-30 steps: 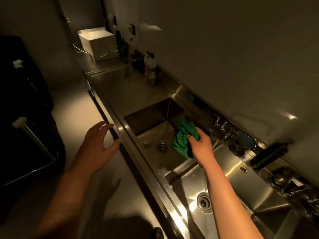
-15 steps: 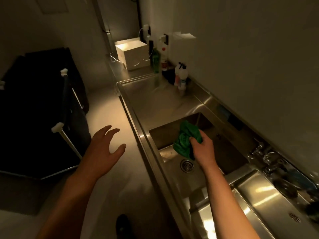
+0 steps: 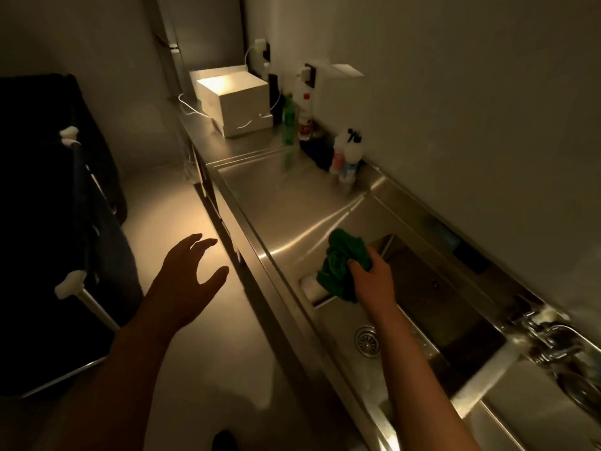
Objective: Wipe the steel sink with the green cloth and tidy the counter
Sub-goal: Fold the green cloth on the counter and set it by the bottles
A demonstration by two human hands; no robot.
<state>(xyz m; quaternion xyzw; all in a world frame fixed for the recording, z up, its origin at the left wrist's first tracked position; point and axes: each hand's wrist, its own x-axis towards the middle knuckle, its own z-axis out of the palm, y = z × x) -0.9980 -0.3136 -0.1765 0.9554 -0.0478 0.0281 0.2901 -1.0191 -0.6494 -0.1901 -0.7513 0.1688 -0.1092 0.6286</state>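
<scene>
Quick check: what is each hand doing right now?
Left hand: open, fingers spread, holding nothing.
Right hand: grips the green cloth over the sink.

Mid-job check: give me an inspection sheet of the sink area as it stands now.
Surface: brushed steel counter, bare in the middle, glare streaks.
Job's things: crumpled green cloth over the far corner of the steel sink; contact unclear.
Clutter: white box, green bottle, white spray bottle along the wall.
Hands: right hand grips the cloth; left hand open over the floor, holding nothing.
Cables: white cable by the box.
Surroundings: chrome tap at right; black cart at left; dim light.
</scene>
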